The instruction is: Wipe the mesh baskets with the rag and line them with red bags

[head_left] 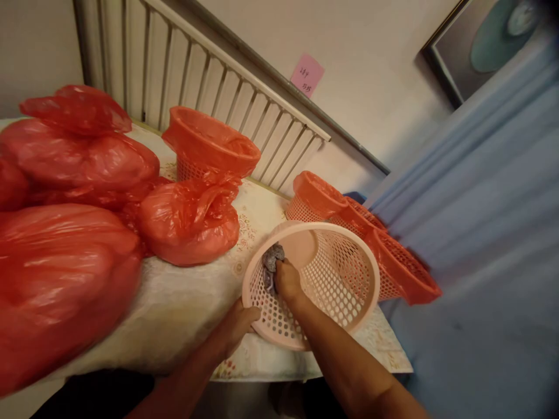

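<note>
A pale pink plastic basket (311,343) with a perforated wall lies tilted on the table, its mouth turned toward me. My left hand (245,319) grips its rim at the lower left, thumb over the edge. Inside the basket, my right hand (286,279) is closed on a crumpled grey cloth (273,256), which rests against the inner left wall. The fingertips of my right hand are partly hidden by the hand and the cloth.
Several full red plastic bags (70,250) cover the left of the table (183,308). A basket lined with a red bag (213,139) stands near the radiator (209,70). More red-lined baskets (318,195) stand at the right, beside a blue curtain (489,233).
</note>
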### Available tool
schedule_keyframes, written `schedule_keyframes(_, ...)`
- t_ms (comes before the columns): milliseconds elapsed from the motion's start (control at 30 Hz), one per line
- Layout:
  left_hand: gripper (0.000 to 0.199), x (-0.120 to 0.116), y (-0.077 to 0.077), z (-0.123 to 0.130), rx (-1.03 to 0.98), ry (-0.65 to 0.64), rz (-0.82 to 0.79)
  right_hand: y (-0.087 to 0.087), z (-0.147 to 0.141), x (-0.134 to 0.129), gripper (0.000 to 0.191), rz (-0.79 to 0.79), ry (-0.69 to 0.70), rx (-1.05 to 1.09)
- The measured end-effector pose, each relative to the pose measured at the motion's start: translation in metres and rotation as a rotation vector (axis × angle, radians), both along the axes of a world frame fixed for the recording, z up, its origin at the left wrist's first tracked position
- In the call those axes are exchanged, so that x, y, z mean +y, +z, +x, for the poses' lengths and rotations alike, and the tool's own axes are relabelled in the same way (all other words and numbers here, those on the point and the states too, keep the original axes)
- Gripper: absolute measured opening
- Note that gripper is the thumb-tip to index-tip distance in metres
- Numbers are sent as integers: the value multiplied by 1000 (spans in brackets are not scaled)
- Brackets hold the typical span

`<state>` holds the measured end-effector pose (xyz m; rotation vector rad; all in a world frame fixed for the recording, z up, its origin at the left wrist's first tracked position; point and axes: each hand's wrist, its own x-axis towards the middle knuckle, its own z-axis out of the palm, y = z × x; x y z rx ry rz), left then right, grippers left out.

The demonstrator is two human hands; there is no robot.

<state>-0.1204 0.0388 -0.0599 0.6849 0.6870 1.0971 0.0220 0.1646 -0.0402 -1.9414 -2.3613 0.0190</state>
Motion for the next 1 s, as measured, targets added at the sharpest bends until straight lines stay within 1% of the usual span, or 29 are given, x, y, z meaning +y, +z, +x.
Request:
schedule_keyframes(100, 59, -1, 4, -3, 63, 17, 36, 5, 27, 7, 22, -21, -38, -88)
schedule_keyframes(200, 62, -2, 14, -7, 119, 54, 97, 10, 50, 14, 20, -39, -85, -112)
schedule_keyframes(267, 64, -3, 20, -9, 181, 112, 159, 10, 55, 14, 26, -34, -100, -85)
schedule_keyframes(333, 63, -2, 23, -9, 257, 175, 219, 8, 53, 10, 40, -7, -94, -38)
schedule_keyframes(367, 62, -1, 23, -8, 300, 202, 235, 7, 49, 6, 48, 19, -78, -4)
schedule_keyframes(433, 60, 0, 21, -5, 391, 242, 230, 3, 39, -3, 58, 91, 5, 90)
schedule_keyframes(500, 56, 0, 17, -2, 474, 262, 191, -1, 32, -13, 63, 150, 137, 181)
schedule_keyframes(567, 52, -2, 15, 1, 543, 281, 154, -6, 28, -23, 64, 178, 249, 205)
schedule_keyframes(600, 50, -4, 15, 3, 570, 293, 148, -9, 28, -27, 64, 179, 266, 181)
schedule_keyframes(667, 45, -9, 18, 6, 622, 314, 154, -14, 30, -35, 62, 182, 249, 120)
schedule_keyframes(733, 41, -16, 24, 10, 672, 318, 169, -16, 33, -40, 62, 184, 215, 88)
schedule_keyframes(800, 40, -22, 33, 14, 718, 332, 148, -15, 34, -44, 64, 183, 215, 107)
schedule_keyframes(900, 40, -32, 50, 19, 755, 383, 133, -9, 33, -50, 66, 178, 251, 207)
schedule_keyframes(1000, 42, -43, 66, 24, 803, 398, 205, -4, 32, -57, 66, 182, 266, 347)
